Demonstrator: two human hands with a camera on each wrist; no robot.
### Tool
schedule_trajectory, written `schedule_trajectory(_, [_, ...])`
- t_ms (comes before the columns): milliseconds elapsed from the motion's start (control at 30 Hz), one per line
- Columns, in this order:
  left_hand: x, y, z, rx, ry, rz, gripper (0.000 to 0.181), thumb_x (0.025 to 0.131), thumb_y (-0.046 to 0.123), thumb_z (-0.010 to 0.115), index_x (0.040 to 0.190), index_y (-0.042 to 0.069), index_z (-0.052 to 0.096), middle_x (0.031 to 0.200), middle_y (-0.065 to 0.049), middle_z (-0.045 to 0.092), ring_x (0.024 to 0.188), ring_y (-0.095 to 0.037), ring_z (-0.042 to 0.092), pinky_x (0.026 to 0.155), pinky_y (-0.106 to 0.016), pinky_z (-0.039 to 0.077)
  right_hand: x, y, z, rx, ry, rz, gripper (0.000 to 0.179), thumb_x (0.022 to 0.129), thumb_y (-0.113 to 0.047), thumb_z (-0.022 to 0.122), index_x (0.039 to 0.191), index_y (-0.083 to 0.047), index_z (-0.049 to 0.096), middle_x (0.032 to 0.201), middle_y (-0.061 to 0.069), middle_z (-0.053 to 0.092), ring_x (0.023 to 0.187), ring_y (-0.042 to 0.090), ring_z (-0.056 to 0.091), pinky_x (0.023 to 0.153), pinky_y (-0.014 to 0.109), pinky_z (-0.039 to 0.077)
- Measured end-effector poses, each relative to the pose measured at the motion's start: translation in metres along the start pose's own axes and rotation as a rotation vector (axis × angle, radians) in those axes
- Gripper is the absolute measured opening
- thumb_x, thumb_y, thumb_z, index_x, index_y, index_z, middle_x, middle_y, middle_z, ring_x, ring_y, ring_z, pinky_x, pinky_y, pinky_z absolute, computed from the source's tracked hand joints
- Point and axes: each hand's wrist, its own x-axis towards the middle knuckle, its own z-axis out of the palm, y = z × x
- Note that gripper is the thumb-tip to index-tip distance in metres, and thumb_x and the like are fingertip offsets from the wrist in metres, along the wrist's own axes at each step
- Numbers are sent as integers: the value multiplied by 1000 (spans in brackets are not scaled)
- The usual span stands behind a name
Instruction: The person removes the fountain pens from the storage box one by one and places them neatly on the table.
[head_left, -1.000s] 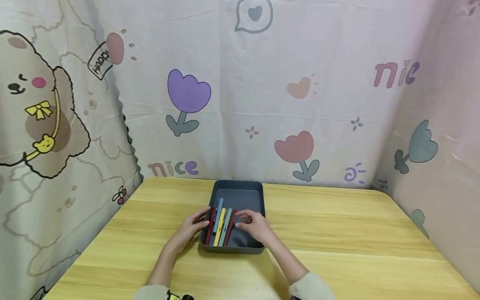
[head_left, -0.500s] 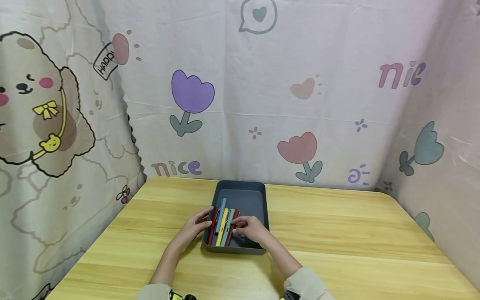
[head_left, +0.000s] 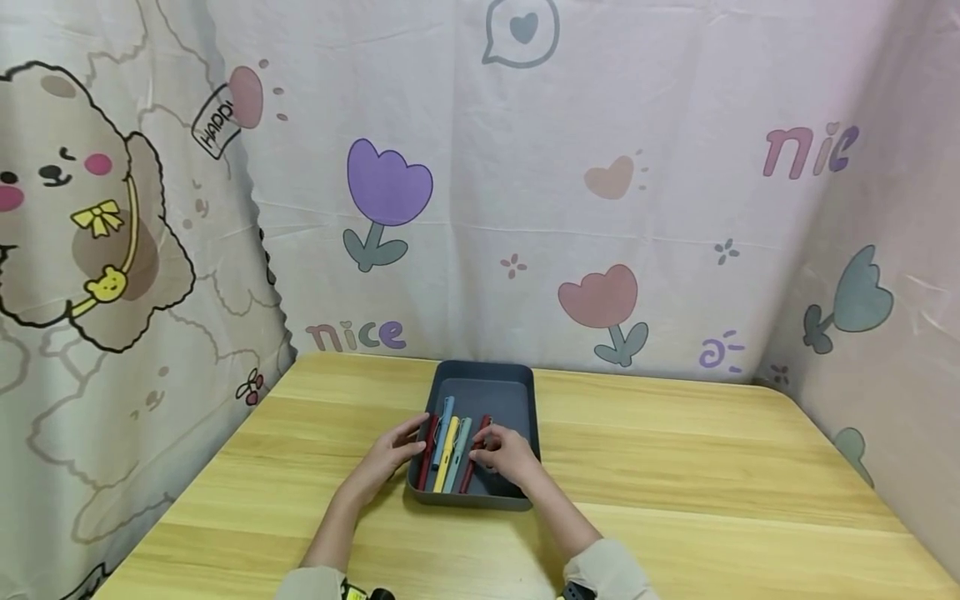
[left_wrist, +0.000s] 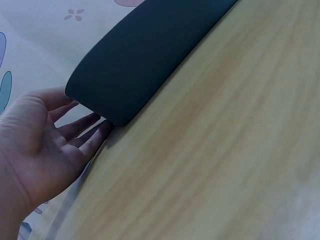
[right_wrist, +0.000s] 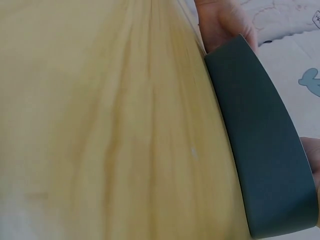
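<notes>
Head view: bright, soft, even light; faint shadow on the table (head_left: 675, 450) just left of the tray (head_left: 491, 393); pale sheen in front of the tray; curtain (head_left: 517, 150) shaded well right of the tray. Wrist views: dim, bluish, wood grain soft; whitish glare well apart from the tray.

in the head view, the word "nice" (head_left: 362, 335) is standing between eight and nine o'clock on the back cloth (head_left: 495, 192), its letters running from pinkish through grey to purple. another, larger "nice" (head_left: 822, 155) is sitting near two o'clock, its last letters bunching together in a fold. toward ten o'clock, "happ" (head_left: 219, 125) is showing in black capitals on a small printed flag (head_left: 216, 148), with a pink shape (head_left: 246, 97) crowding its end. close to twelve o'clock, a printed speech bubble (head_left: 522, 53) is carrying a grey-blue heart sign (head_left: 524, 28).
</notes>
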Motion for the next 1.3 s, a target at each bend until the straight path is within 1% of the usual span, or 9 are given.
schedule_trajectory(133, [0, 0, 0, 2, 17, -6, 52, 92, 6, 54, 140, 3, 36, 142, -24, 29, 129, -37, 27, 102, -46, 27, 1, 0, 1, -72, 9, -18, 24, 80, -18, 72, 98, -6, 61, 74, 2, 56, 59, 15, 52, 52, 28, 45])
schedule_trajectory(233, [1, 1, 0, 2, 19, -8, 51, 92, 6, 54, 140, 3, 37, 142, -24, 28, 129, -37, 27, 102, -47, 27, 2, 0, 1, -107, 16, -16, 25, 79, -19, 74, 96, -8, 60, 76, 2, 55, 61, 15, 50, 52, 29, 43])
schedule_trajectory(400, [2, 1, 0, 5, 10, -1, 51, 93, 6, 53, 141, 3, 36, 143, -25, 27, 129, -38, 26, 102, -47, 27, 2, 0, -1, -123, 27, 0, 25, 77, -15, 75, 97, -8, 60, 78, 4, 53, 64, 17, 49, 53, 31, 42])
schedule_trajectory(600, [2, 0, 1, -8, 2, -12, 52, 92, 4, 52, 141, 3, 35, 143, -25, 27, 130, -38, 26, 102, -47, 26, 1, -1, -2, -124, 17, 22, 25, 77, -11, 74, 99, -7, 62, 77, 4, 53, 63, 18, 49, 53, 31, 43])
schedule_trajectory(733, [2, -1, 1, -12, 3, -7, 51, 92, 4, 52, 141, 2, 35, 143, -25, 26, 130, -38, 25, 102, -47, 26, 1, -2, -1, -135, 23, 31, 25, 77, -11, 74, 99, -8, 63, 78, 3, 53, 64, 17, 48, 54, 30, 42])
schedule_trajectory(1000, [-1, -2, 1, -12, 6, -9, 51, 92, 5, 52, 141, 2, 36, 142, -26, 27, 129, -39, 25, 102, -47, 26, -1, -1, 1, -165, 22, 9, 26, 76, -13, 75, 100, -8, 64, 75, 3, 51, 62, 17, 44, 52, 29, 38])
schedule_trajectory(1300, [0, -1, 1, -12, 22, -19, 50, 92, 4, 52, 140, 3, 37, 142, -24, 28, 129, -38, 26, 102, -47, 26, 0, -5, 1, -219, 22, 3, 29, 77, -16, 75, 104, -9, 67, 73, 1, 53, 61, 15, 45, 52, 28, 39])
